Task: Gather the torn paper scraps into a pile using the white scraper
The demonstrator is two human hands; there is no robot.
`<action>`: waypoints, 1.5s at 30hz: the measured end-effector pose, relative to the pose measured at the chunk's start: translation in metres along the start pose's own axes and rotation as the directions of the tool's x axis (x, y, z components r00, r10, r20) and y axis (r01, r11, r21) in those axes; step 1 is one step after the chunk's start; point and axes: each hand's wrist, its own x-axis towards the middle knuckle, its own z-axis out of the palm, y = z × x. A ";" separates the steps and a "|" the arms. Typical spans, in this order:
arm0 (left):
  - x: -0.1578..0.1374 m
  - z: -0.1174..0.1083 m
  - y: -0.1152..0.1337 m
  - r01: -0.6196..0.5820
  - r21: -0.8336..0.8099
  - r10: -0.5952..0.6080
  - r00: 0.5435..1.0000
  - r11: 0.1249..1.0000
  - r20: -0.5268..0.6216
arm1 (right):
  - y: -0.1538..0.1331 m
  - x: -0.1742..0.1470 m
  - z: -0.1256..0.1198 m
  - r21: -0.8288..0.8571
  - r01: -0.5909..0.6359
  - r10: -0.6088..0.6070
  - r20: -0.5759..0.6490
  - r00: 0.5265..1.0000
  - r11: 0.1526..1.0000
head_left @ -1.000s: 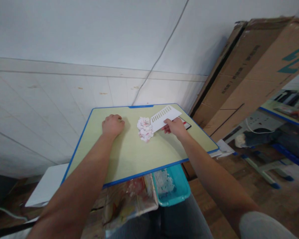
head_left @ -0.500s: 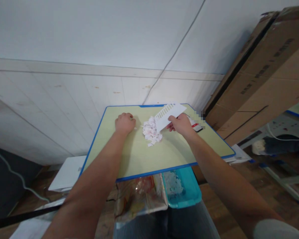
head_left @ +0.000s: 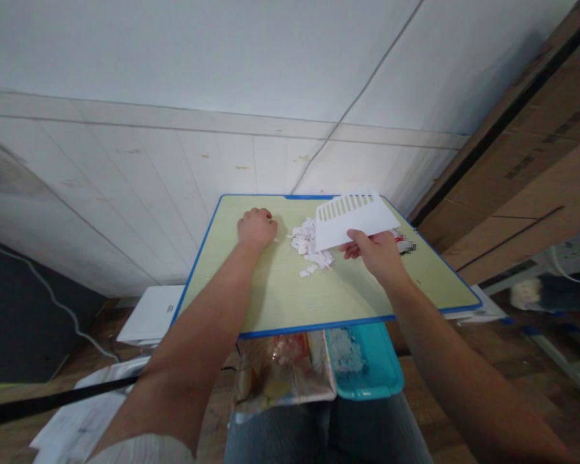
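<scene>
My right hand pinches the lower edge of a white paper sheet between thumb and fingers. A row of narrow slots runs along the sheet's far side, and it is tilted above the table. Beneath and left of it lies a loose pile of small white paper scraps. My left hand rests curled on the yellow-green tabletop, left of the pile and apart from it. Its fingertips are turned in, so what they hold, if anything, is hidden.
A turquoise bin with paper bits and a plastic-lined container sit below the table's front edge. Behind the table is a white wall. Large cardboard boxes stand right. A partly hidden flat item lies beyond my right hand.
The view has turned slightly left, shifting the scene rightward. My right hand has tilted the sheet, so its slotted edge is more level. My left hand stays curled on the table.
</scene>
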 end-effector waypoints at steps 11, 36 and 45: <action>0.001 0.001 0.001 0.002 -0.026 -0.002 1.000 1.000 -0.003 | 0.039 -0.042 -0.037 -0.121 0.096 -0.121 -0.218 0.968 0.988; 0.000 0.002 0.002 0.002 -0.033 -0.002 1.000 0.999 -0.008 | 0.032 -0.071 -0.038 -0.028 0.158 -0.160 -0.134 0.978 0.987; -0.003 -0.002 0.004 0.012 -0.032 -0.012 1.000 0.999 0.005 | 0.027 -0.080 -0.045 -0.063 0.167 -0.171 -0.077 0.982 0.984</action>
